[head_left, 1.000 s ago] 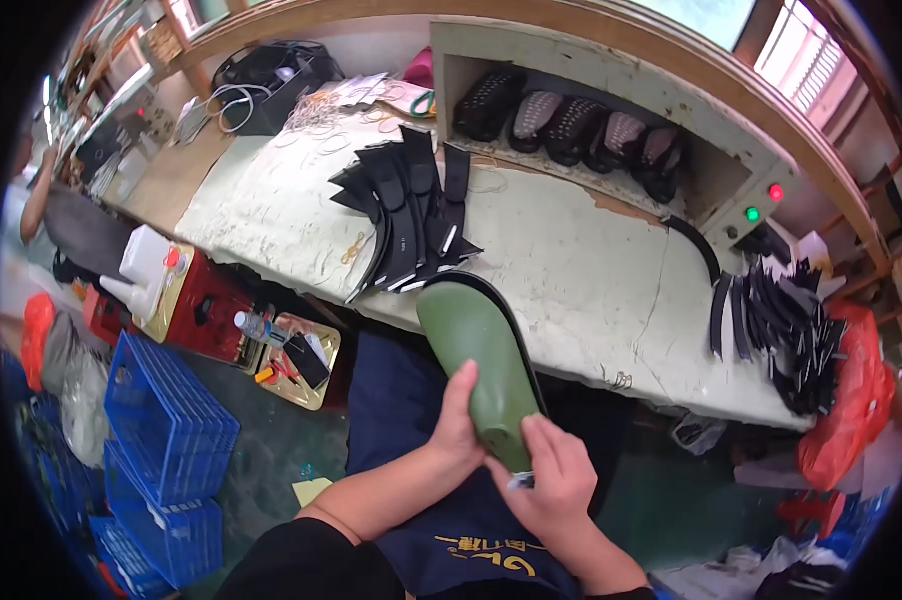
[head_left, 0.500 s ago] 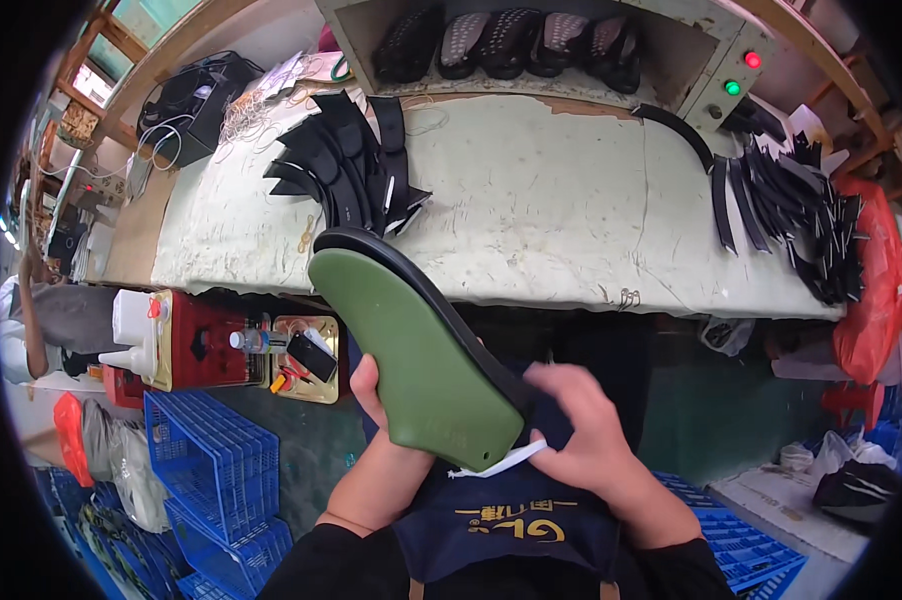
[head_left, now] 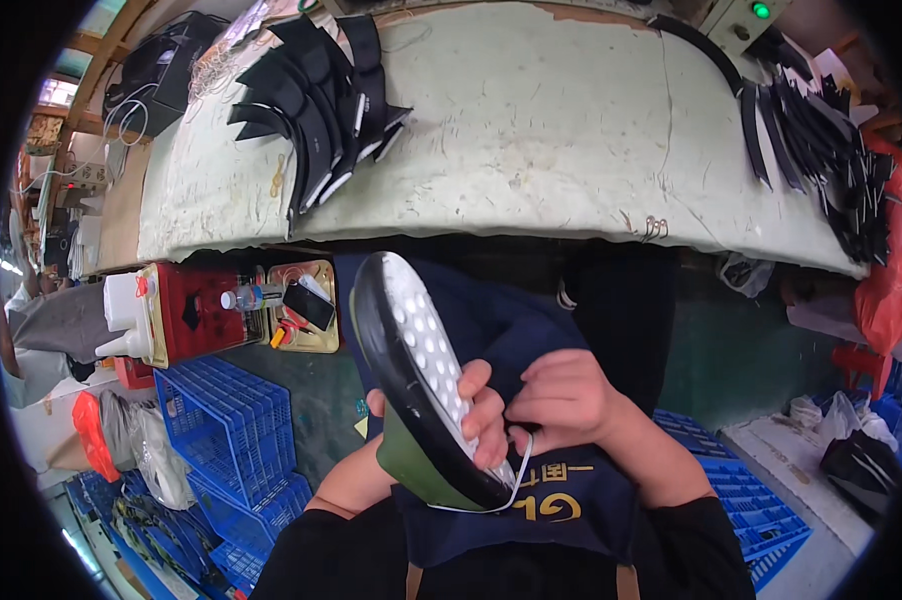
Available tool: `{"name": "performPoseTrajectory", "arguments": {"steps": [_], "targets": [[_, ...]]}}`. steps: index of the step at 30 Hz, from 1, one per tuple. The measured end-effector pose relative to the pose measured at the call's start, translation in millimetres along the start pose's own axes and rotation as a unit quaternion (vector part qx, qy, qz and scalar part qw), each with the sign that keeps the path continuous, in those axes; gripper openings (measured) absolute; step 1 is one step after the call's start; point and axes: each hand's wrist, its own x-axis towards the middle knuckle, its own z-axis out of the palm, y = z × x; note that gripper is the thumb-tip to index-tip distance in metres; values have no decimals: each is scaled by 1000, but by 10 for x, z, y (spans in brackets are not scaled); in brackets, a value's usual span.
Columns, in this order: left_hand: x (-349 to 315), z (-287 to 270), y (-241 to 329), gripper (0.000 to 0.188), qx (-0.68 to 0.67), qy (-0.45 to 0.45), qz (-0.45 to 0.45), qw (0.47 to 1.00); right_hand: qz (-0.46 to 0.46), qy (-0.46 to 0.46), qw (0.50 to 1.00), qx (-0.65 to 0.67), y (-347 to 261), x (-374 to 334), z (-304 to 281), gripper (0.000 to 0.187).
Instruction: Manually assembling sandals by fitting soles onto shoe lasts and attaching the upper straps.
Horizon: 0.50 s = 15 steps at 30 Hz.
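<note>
My left hand [head_left: 485, 420] grips a green shoe-shaped form [head_left: 409, 462] with a black-edged sole [head_left: 396, 375]. The sole's pale face [head_left: 417, 318], dotted with white rounds, is turned up and to the right, its toe pointing away from me. My fingers wrap over that dotted face near the heel, and the thumb shows at the far side. Close to the heel, my right hand [head_left: 565, 400] is closed, with a thin white strip [head_left: 523, 468] running from its fingers round the heel end. The green body is mostly hidden beneath the black edge.
Ahead stands a pale-covered workbench [head_left: 511, 130]. Curved black strips [head_left: 316, 120] are piled at its left and more black strips [head_left: 811, 140] at its right. Blue crates [head_left: 226, 420] stand at the lower left, near a tray [head_left: 306, 300] holding a phone and scissors. A red bag [head_left: 886, 280] hangs at right.
The form has come down toward me and turned from its green side to show the dotted face. My right hand has closed by the heel. The view has tilted lower.
</note>
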Motion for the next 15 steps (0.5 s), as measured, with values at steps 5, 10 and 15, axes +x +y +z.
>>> {"name": "performPoseTrajectory", "arguments": {"steps": [5, 10, 15], "targets": [[63, 83, -8, 84, 14, 4, 10, 1000, -14, -5, 1000, -3, -143, 138, -139, 22], [173, 324, 13, 85, 163, 46, 35, 985, 34, -39, 999, -6, -207, 60, -384, 31], [48, 463, 127, 90, 260, 142, 94, 951, 125, 197, 928, -290, -47, -144, -1326, 26]]}}
